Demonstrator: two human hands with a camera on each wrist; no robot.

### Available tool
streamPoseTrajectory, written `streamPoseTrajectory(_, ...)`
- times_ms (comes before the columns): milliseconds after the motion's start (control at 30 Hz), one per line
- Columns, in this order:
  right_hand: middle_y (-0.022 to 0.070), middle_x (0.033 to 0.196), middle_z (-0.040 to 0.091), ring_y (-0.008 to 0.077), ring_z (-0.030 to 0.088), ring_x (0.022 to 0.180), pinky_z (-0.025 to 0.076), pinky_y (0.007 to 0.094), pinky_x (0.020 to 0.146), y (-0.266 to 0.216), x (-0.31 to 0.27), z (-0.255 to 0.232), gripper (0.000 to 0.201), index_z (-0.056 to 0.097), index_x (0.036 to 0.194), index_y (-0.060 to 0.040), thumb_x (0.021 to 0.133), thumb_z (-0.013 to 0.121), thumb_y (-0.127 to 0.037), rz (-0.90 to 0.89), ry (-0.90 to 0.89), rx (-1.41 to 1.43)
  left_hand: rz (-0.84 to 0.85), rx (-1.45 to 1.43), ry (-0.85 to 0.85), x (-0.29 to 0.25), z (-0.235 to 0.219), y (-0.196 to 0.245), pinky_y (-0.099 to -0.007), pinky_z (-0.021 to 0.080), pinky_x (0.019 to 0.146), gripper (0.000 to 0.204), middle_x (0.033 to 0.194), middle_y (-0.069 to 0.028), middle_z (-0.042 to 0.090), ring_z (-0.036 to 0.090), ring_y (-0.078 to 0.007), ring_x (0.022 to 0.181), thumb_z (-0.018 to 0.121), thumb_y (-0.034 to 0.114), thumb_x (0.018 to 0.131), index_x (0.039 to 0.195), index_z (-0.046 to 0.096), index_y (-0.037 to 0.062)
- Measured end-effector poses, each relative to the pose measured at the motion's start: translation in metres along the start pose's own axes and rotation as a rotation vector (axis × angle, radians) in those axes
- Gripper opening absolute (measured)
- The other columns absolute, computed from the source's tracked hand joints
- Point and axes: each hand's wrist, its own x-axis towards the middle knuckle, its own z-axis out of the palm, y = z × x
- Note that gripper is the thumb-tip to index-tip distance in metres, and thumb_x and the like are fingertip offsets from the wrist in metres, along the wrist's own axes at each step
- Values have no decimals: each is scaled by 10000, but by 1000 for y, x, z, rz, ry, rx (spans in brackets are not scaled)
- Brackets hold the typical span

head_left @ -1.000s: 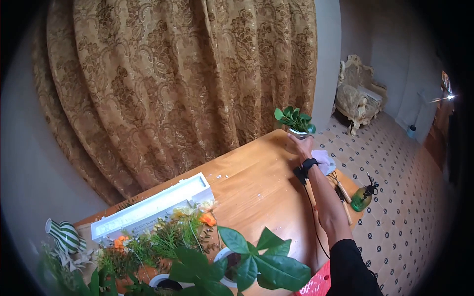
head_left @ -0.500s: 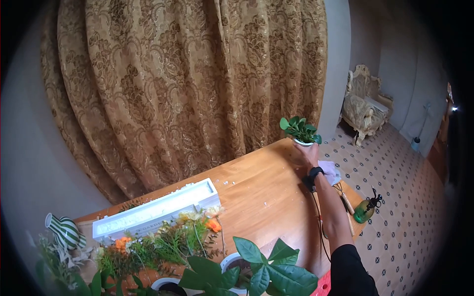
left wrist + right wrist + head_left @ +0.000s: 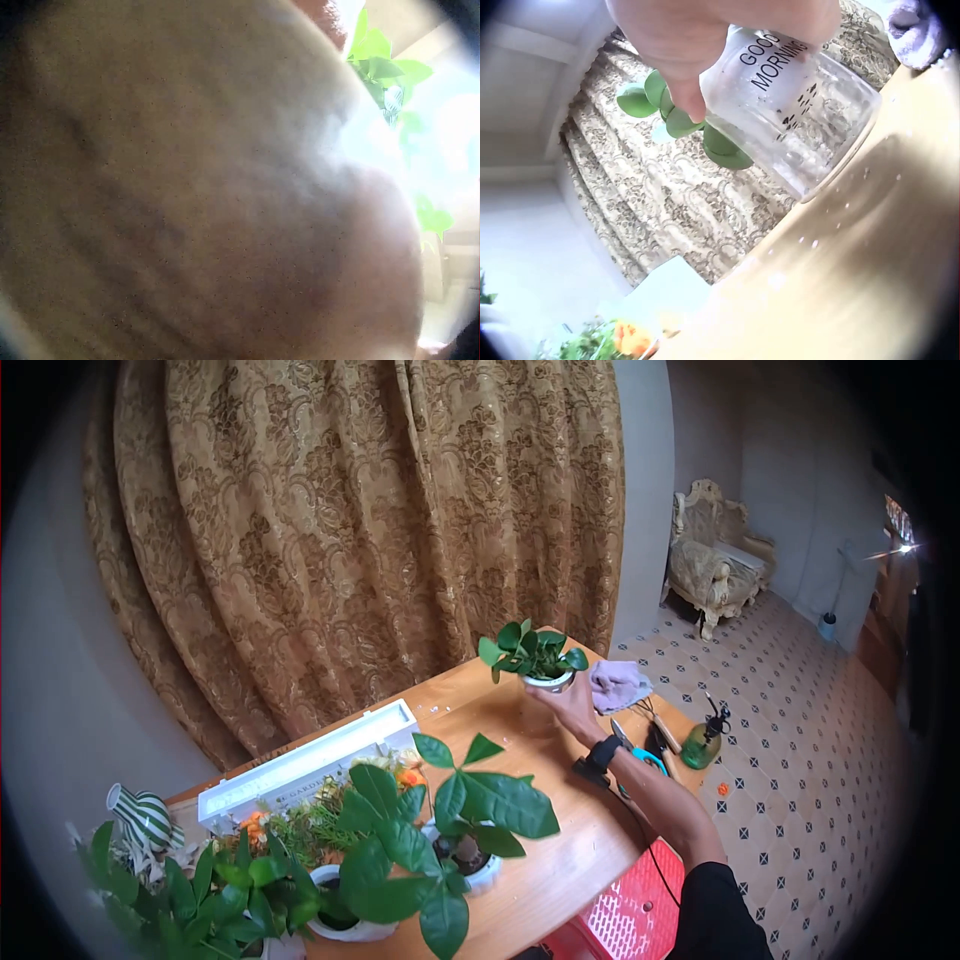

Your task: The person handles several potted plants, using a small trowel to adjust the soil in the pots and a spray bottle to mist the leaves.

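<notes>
My right hand grips a small potted plant with round green leaves near the table's far right corner. In the right wrist view its clear pot is printed GOOD MORNING, and my fingers wrap round the upper part. The pot leans in that view, its base close over the wooden tabletop. My left hand fills most of the left wrist view as blurred skin, its fingers hidden; the head view does not show it. Bright green leaves appear past its edge.
On the table stand a white planter box, cut flowers, potted plants and a striped vase. Rightward lie a lilac cloth, scissors and a green spray bottle. A red stool stands below.
My right hand has brought the potted plant leftward and nearer from the far right corner. The head view has shifted, and more of the scissors and red stool now shows.
</notes>
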Motion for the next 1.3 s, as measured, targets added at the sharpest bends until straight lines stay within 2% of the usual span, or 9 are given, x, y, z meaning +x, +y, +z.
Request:
streamPoseTrajectory(167, 141, 1167, 680, 245, 660, 1107, 521, 393, 981, -34, -74, -14, 711, 528, 1237, 15, 726, 921, -284, 36, -3, -2, 26, -333, -56, 13, 8, 4, -381, 460, 1069, 743, 1370, -170, 583, 580, -239, 1227, 888, 136, 808, 1390, 464, -49)
streamPoseTrajectory(267, 150, 1192, 677, 243, 660, 1116, 523, 383, 985, -40, -112, -22, 772, 489, 1285, 23, 726, 934, -268, 77, -30, 22, 95, -133, -37, 4, 3, 26, -382, 454, 1078, 781, 1378, -171, 577, 581, -246, 1229, 888, 130, 812, 1420, 429, -41)
streamPoseTrajectory(500, 134, 1234, 671, 211, 666, 1110, 527, 346, 985, -89, -175, -40, 731, 506, 1295, 23, 740, 929, -195, 157, 32, 27, -51, -424, -123, -9, 6, 85, -401, 401, 1140, 860, 1454, -181, 508, 519, -278, 1317, 875, 126, 828, 1488, 347, -29)
streamPoseTrajectory(567, 128, 1238, 669, 209, 665, 1103, 523, 345, 986, -95, -183, -44, 718, 511, 1297, 19, 743, 925, -175, 158, 33, 55, 168, -627, -142, 13, 24, 21, -377, 425, 1085, 804, 1473, -155, 461, 471, -255, 1354, 759, -21, 848, 1513, 310, 23)
streamPoseTrajectory(700, 116, 1213, 678, 203, 660, 1087, 514, 341, 981, -96, -190, -43, 655, 549, 1278, 18, 749, 910, -120, 136, 76, 61, 228, -618, -162, 14, 22, 24, -344, 458, 1031, 812, 1448, -142, 482, 496, -241, 1320, 761, -10, 855, 1523, 302, 41)
streamPoseTrajectory(867, 111, 1152, 707, 198, 671, 1041, 525, 341, 947, -113, -192, -28, 575, 604, 1222, 32, 753, 910, -101, 63, 200, 68, -1, -498, -235, 12, 12, 32, -323, 460, 1014, 766, 1412, -130, 517, 545, -221, 1255, 765, -6, 864, 1490, 325, 27)
streamPoseTrajectory(967, 104, 1141, 710, 180, 670, 1026, 530, 324, 927, -122, -193, -26, 531, 611, 1202, 44, 768, 896, -69, 104, 176, 115, 189, -541, -112, 18, 24, 10, -319, 473, 986, 722, 1393, -125, 526, 555, -212, 1244, 757, -16, 872, 1465, 348, 22)
streamPoseTrajectory(1133, 101, 1196, 673, 172, 652, 1049, 517, 288, 924, -103, -199, -26, 630, 550, 1283, 51, 775, 903, -70, 205, 209, 110, 126, -529, -108, 13, 21, 17, -321, 479, 984, 658, 1382, -122, 535, 557, -205, 1248, 753, -19, 880, 1423, 385, 24)
streamPoseTrajectory(1300, 151, 1464, 501, 253, 451, 1381, 312, 360, 1174, -117, -210, -29, 824, 394, 1483, 26, 825, 866, -126, 163, 153, 48, -9, -427, -40, 4, 20, 32, -385, 483, 1030, 461, 1346, -138, 625, 598, -210, 1205, 785, 181, 906, 1287, 634, -31)
